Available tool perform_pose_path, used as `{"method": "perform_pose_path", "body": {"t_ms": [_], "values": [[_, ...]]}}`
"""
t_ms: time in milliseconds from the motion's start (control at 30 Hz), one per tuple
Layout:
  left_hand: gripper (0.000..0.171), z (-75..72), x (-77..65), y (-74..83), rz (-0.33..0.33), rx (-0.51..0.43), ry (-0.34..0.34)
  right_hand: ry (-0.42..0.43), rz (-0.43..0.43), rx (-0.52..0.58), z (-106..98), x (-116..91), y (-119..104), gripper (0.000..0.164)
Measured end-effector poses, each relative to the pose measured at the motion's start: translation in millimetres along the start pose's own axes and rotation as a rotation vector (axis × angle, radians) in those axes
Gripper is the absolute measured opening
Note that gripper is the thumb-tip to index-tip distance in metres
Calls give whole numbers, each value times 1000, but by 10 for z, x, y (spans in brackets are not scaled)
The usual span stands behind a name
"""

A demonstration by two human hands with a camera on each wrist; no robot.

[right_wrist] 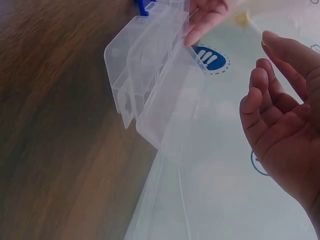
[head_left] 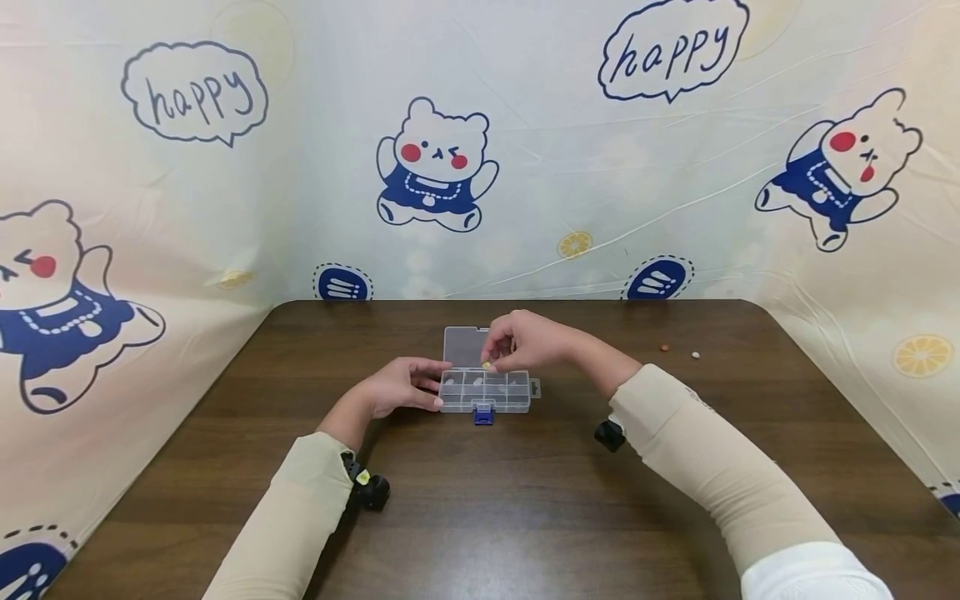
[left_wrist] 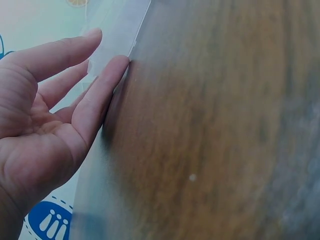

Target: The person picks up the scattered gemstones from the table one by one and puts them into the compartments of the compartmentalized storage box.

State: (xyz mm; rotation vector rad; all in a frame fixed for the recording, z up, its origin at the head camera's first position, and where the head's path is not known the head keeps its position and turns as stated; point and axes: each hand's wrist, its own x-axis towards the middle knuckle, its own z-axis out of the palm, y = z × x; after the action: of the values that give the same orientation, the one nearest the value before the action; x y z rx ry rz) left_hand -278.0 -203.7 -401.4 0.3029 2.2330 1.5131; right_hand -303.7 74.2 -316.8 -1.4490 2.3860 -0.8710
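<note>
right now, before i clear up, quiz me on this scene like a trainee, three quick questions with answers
1. True or false: the lid of the box is open.
2. What does the right hand pinch?
a) a blue latch
b) a small yellow piece
c) a spoon
3. In the head view, how many small pieces lie on the table to the right of the box?

Key:
1. True
2. b
3. Two: an orange piece and a white piece
</note>
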Motion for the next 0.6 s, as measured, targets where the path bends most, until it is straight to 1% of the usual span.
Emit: {"method": "perform_pose_path", "body": {"t_ms": [233,467,600], "values": [[69,-10,-14,-4,2,-27,-13,-43,-17,-6,56,150,3,6],[70,-24,-5,-23,14,-43,-38,-89,37,-4,130,276,-17,6],[70,-32,1,-31,15,-59,-50,-120,43,-5,190,353,-11,4]]}}
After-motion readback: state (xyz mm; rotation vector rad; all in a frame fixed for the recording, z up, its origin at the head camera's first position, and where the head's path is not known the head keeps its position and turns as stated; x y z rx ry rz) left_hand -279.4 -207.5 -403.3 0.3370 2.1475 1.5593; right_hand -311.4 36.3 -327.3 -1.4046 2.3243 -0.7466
